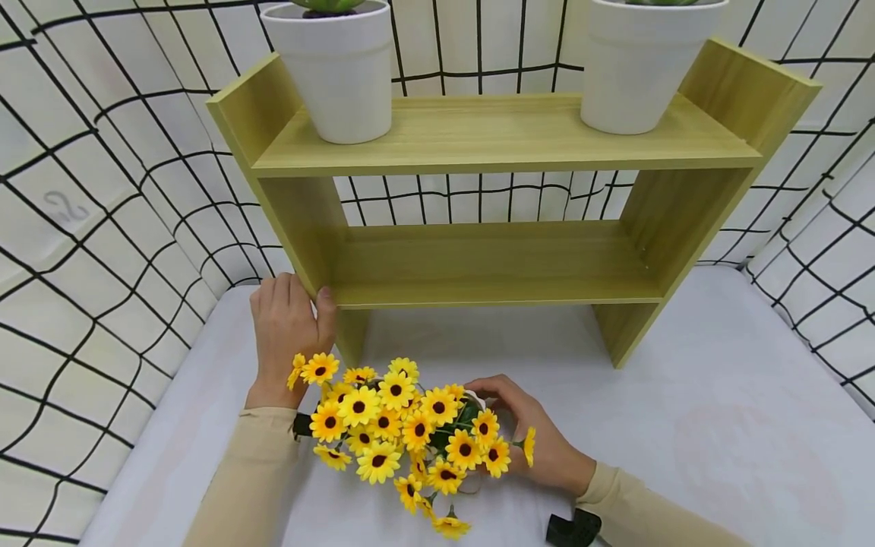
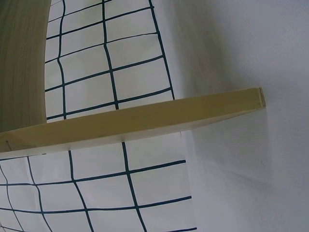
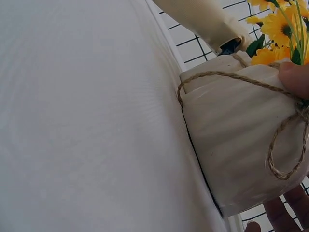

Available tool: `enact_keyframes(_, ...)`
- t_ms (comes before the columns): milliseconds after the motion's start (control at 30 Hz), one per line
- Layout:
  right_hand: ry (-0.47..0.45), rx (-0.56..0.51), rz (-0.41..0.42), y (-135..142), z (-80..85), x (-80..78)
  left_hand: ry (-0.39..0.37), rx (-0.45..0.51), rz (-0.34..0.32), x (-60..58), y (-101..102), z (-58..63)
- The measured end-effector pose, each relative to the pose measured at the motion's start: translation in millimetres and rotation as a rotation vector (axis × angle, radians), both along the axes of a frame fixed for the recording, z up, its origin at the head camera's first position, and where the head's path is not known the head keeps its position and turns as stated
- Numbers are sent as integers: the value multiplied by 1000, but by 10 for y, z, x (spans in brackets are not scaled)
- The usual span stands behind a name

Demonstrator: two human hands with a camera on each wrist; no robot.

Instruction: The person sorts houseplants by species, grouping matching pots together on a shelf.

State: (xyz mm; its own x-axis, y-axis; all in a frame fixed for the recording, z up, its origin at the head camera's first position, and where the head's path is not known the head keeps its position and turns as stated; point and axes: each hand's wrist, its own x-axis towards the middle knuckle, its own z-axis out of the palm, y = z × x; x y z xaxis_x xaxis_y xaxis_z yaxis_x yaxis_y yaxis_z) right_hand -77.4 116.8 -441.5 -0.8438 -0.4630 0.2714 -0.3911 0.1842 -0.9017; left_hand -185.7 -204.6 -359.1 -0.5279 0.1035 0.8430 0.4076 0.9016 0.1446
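Note:
A light wooden two-tier shelf (image 1: 506, 262) stands upright on the white surface. My left hand (image 1: 287, 327) grips its left side panel near the lower board, thumb at the front edge and fingers along the outer face. In the left wrist view that side panel (image 2: 145, 118) crosses the picture, with no hand visible. My right hand (image 1: 536, 441) holds a pot of yellow flowers (image 1: 383, 422) in front of the shelf. The right wrist view shows the pale wrapped pot (image 3: 241, 140), tied with a twine bow, the thumb (image 3: 295, 79) at its upper rim and fingers beyond it.
Two white pots with green plants, a left one (image 1: 342, 72) and a right one (image 1: 642, 68), stand on the top board. White panels with a black wire-grid pattern (image 1: 102, 228) surround the white surface (image 1: 738, 425) at the back and sides.

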Motion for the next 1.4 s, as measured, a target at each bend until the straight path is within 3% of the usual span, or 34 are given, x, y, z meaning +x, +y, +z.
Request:
enact_keyframes(567, 34, -1, -21, -30, -9, 38, -94, -3, 8, 32, 6, 17)
enact_keyframes(967, 49, 89, -34, -49, 37, 73, -24, 13, 0, 17, 18, 9)
enact_keyframes(1133, 119, 110, -71, -59, 26, 80, -40, 20, -6, 25, 11, 6)
enact_keyframes(1400, 160, 131, -163, -51, 43, 78, -61, 22, -5, 40, 20, 22)
